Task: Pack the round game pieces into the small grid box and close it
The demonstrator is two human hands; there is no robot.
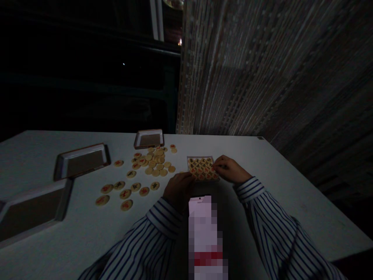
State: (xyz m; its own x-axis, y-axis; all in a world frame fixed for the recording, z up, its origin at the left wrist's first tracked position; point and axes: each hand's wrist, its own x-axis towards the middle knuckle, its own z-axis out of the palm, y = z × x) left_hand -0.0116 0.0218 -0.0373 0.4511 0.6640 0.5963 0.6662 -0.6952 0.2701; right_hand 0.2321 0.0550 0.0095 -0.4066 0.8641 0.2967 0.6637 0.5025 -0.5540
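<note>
A small box (203,180) stands in front of me, with round wooden xiangqi pieces (199,166) lying in rows inside it, marked in black at the back and red at the front. My left hand (178,189) is closed at the box's front left corner, its fingertips on the edge and partly in shadow. At the right side my right hand (230,169) pinches a piece at the end of a row, its fingers covering most of it. Left of the box lies a heap of loose xiangqi pieces (157,157), some face up, others blank side up.
Three shallow rectangular trays, one at the back (149,146), one at the left (83,173) and one at the near left (35,231), stand on the white table (291,186). More pieces (125,194) lie scattered nearer me. Behind hangs a string curtain (221,70). The light is dim.
</note>
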